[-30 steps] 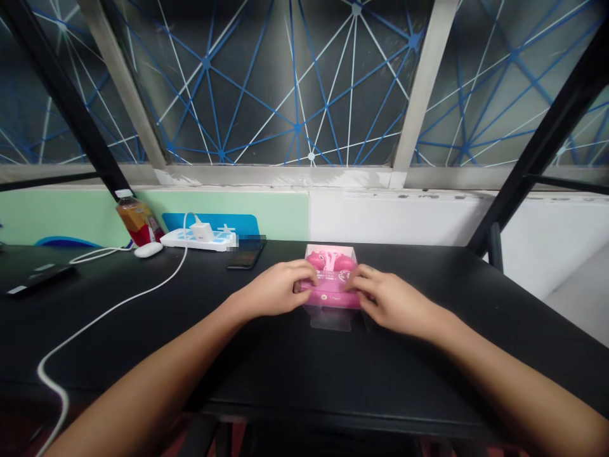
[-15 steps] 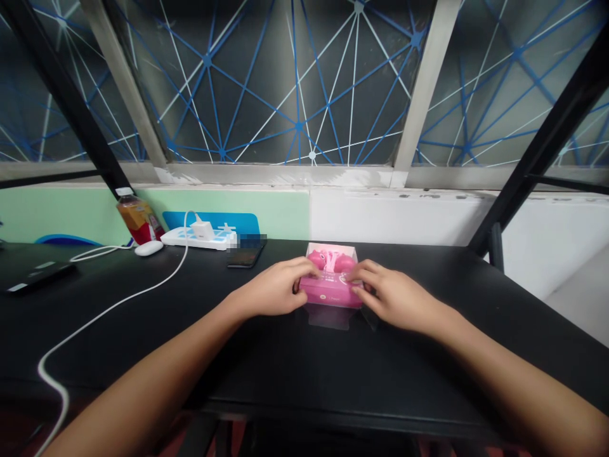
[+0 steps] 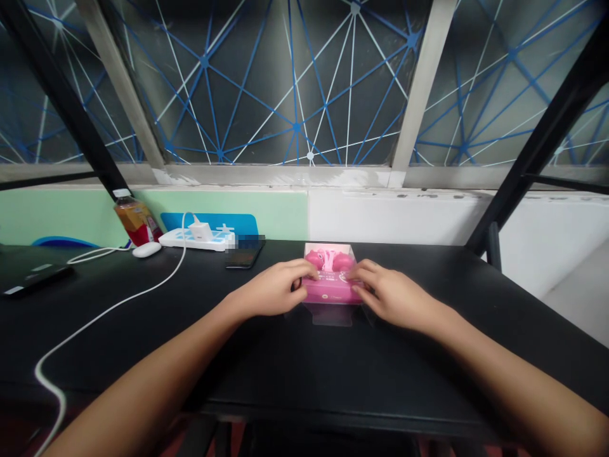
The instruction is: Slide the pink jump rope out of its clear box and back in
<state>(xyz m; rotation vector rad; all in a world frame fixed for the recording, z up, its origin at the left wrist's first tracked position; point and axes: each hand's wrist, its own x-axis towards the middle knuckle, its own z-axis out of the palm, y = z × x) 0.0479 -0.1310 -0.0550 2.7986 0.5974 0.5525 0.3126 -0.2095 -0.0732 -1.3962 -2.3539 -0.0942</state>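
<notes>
A small pink box (image 3: pixel 332 291) in clear plastic packaging lies on the black desk (image 3: pixel 304 362) in front of me, with two round pink shapes showing at its far end. My left hand (image 3: pixel 272 291) grips its left side, fingers curled over the top edge. My right hand (image 3: pixel 391 295) grips its right side the same way. A clear plastic flap (image 3: pixel 332 316) sticks out from the box toward me, flat on the desk.
At the back left stand a drink bottle (image 3: pixel 133 218), a white mouse (image 3: pixel 146 249), a white power strip (image 3: pixel 196 238) with a charger and a long white cable (image 3: pixel 102 313), and a dark phone (image 3: pixel 244 255). Another dark device (image 3: pixel 34 278) lies far left.
Both hands have shifted slightly on the pink box, and the box has slid a little away from me. The rest of the desk is unchanged.
</notes>
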